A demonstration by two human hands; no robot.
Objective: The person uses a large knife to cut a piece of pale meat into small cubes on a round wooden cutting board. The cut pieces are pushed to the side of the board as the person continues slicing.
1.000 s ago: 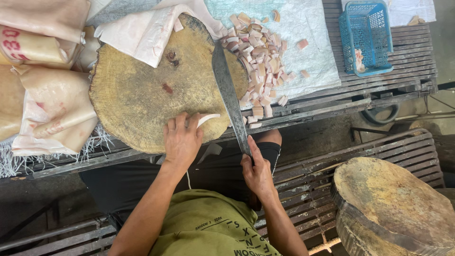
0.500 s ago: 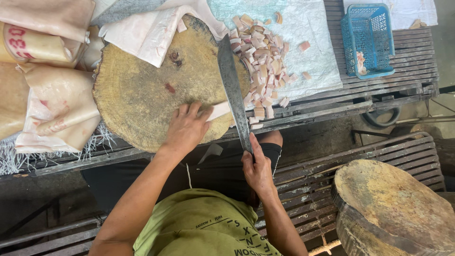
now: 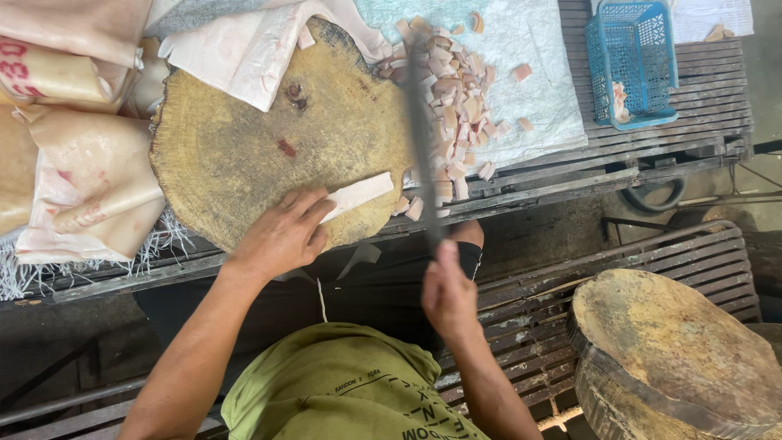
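My left hand (image 3: 283, 236) presses a pale strip of meat (image 3: 358, 194) flat on the near edge of a big round wooden chopping block (image 3: 244, 155). My right hand (image 3: 448, 295) grips the handle of a long cleaver (image 3: 422, 138), whose blade is raised edge-up and blurred above the block's right side, just right of the strip. A pile of small cut meat pieces (image 3: 456, 106) lies on a pale sheet (image 3: 529, 57) to the right of the block.
Large slabs of pale meat (image 3: 81, 179) lie at the left on a slatted bench (image 3: 700, 122). A blue plastic basket (image 3: 631, 61) stands at the back right. A second round block (image 3: 676, 350) sits at the lower right. A white cloth (image 3: 244, 49) covers the block's far edge.
The left hand has slid the strip further right along the block's near edge. The cleaver has turned from flat-sided to edge-on and is blurred in motion above the strip's end.
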